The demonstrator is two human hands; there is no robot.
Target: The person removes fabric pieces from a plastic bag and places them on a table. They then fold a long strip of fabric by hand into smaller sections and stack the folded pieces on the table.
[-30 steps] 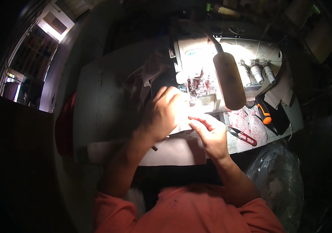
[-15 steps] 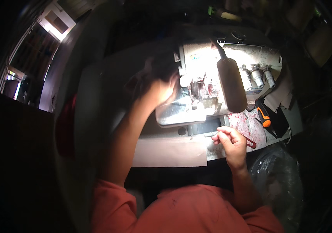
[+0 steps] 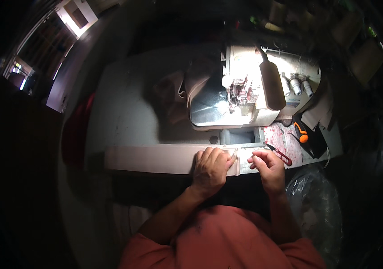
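Observation:
Along the table's front edge lies a long pale pink fabric strip [image 3: 155, 159], perhaps several layers deep. My left hand [image 3: 212, 168] rests on its right end, fingers curled and gripping a corner of the fabric that lifts slightly. To its right, my right hand [image 3: 268, 170] is closed in a pinch above the table edge. Whatever lies between those fingertips is too small to make out. Red-handled thread snips [image 3: 279, 154] lie just beyond the right hand. Behind both hands stands a brightly lit sewing machine [image 3: 245, 101], with crumpled pink cloth [image 3: 172, 89] beside its left end.
A long lamp head [image 3: 272, 87] hangs over the machine, near several white thread tensioners [image 3: 296, 85]. An orange-and-black handled tool [image 3: 303, 132] lies at the right on dark material. A clear plastic bag [image 3: 314, 206] hangs below the table's right edge.
My left hand has come from the machine's left side down to the fabric strip and grips its right end. My right hand stays pinched in nearly the same place.

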